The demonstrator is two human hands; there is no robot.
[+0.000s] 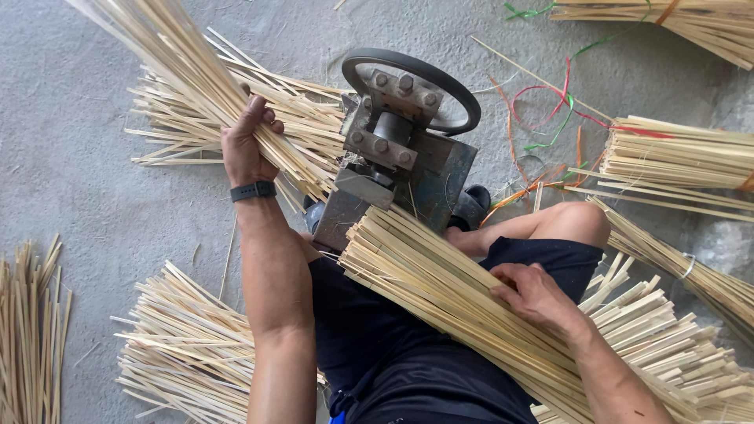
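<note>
Underfoot, a rough grey concrete floor [94, 196] fills the whole view, dusty and scattered with loose slivers; no walls or furniture show. At the middle stands a small metal machine [404, 169] with a bolted block and a dark round wheel [455, 98] at its far side. The person sits just behind it in dark shorts [393, 345], one bare knee [581, 220] raised.

The left hand [247, 145] is closed around a bundle of thin bamboo strips [181, 55], its fingers [263, 118] wrapped over them; the bundle slants from the upper left down towards the machine. The right hand [534, 294] lies on a thick sheaf of flat bamboo slats [440, 290] resting across the lap, fingers curled over its top edge; the sheaf's cut ends sit right against the machine.

More heaps of strips lie around: one by the left elbow [184, 345], one at the left edge [31, 330], tied bundles at the right [675, 157]. Red, green and orange ties [550, 110] trail over the floor beyond the wheel.
</note>
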